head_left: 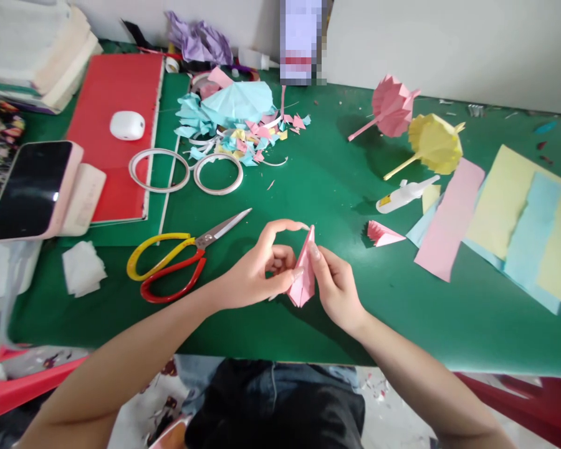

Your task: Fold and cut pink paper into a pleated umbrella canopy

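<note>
Between my hands, over the near middle of the green table, is a folded pink paper cone [303, 284] with pleats, its narrow tip pointing up and away. My left hand [266, 265] pinches its left side with the thumb, the index finger arching toward the tip. My right hand [337, 280] grips the right side near the tip, thumb on the paper. To the left lie scissors [201, 244] with one yellow and one red handle, blades slightly apart. A small pleated pink paper piece [384, 234] rests on the table to the right.
Pink [390, 106] and yellow [434, 144] paper umbrellas stand at the back right, near a glue bottle [404, 196] and coloured paper sheets [495, 212]. Paper scraps [243, 137] and tape rolls [218, 174] lie back left. A phone [30, 190] and red folder [116, 81] occupy the left.
</note>
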Available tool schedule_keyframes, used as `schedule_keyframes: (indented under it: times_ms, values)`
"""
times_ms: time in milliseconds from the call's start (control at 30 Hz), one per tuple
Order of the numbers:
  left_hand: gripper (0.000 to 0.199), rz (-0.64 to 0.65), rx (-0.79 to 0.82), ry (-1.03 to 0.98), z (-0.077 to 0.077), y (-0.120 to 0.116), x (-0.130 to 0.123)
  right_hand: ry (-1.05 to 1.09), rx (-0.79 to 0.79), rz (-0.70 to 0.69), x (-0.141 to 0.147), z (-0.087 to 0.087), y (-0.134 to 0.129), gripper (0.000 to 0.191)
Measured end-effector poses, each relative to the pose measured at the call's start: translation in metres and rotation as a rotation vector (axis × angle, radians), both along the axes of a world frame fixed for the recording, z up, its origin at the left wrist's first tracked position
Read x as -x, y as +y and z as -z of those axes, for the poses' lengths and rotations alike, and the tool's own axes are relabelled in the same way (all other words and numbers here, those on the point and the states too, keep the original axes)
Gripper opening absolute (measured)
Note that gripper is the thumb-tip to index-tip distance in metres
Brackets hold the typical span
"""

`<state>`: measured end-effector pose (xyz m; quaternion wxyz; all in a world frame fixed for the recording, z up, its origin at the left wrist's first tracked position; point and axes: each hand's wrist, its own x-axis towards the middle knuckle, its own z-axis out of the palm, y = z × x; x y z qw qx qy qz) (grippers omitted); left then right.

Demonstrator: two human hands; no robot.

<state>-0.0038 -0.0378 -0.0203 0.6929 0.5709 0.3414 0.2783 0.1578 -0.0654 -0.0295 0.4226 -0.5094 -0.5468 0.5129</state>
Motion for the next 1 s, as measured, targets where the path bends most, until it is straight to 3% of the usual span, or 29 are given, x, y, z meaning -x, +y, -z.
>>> schedule_keyframes:
  times_ms: [233,467,633,800,1000]
  values:
    - [0.073,0.102,-0.067,0.005,-0.003,0.005,0.008,0.06,0.07,-0.157,-0.003,-0.004,0.008,0.041]
    - [0.077,0.016,-0.214,0.096,0.005,0.0,-0.002,-0.073,-0.064,0.02,0.0,0.002,0.006,0.044]
    - [0.081,0.027,-0.142,0.067,0.006,0.001,-0.003,0.012,-0.037,-0.03,-0.003,0.001,0.009,0.043]
    - [0.086,0.106,-0.175,0.194,-0.005,0.01,0.01,-0.018,-0.117,-0.203,-0.008,-0.003,0.011,0.027]
    - [0.069,0.105,-0.264,0.337,-0.01,0.014,0.016,0.013,-0.199,-0.092,-0.007,-0.005,0.009,0.008]
